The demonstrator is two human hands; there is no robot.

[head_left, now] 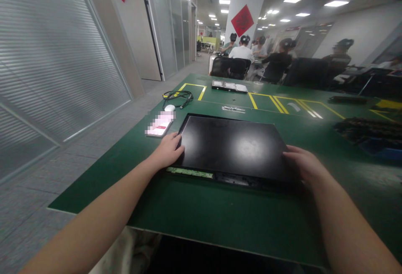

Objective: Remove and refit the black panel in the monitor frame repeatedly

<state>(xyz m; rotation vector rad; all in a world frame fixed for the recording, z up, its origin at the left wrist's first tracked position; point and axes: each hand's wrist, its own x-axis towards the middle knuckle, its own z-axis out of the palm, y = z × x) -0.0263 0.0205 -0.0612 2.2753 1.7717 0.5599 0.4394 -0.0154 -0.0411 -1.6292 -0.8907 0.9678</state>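
Observation:
A flat black display panel (232, 146) lies on the green table (220, 215), with a green circuit strip (190, 172) along its near edge. My left hand (166, 150) grips the panel's near left corner, thumb on top and fingers curled round the edge. Over on the near right side, my right hand (303, 165) holds that edge, fingers bent over it. Both forearms reach in from the bottom of the view.
A phone (159, 124), a white mouse (170, 108) and a black cable (177, 95) lie left of the panel. Trays (229, 85) sit farther back. Dark parts (367, 129) and a blue bin (385, 148) are at right. Several people sit beyond. The table's left edge drops to the floor.

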